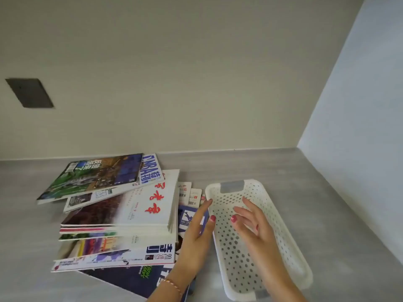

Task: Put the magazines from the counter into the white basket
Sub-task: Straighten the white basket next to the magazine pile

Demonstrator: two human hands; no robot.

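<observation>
Both hands hover with fingers spread, holding nothing: right hand over the empty white basket, left hand at nine o'clock above the magazines, all still heaped on the desk.

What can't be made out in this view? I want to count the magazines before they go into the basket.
- Magazine pile, head view: lower copies are covered by upper ones, so no sure count.
- Dark magazine: cut off by the bottom edge and hidden by the left hand.
- White basket: floor partly hidden by the right hand.
- Small cover text: too blurred to read.
</observation>
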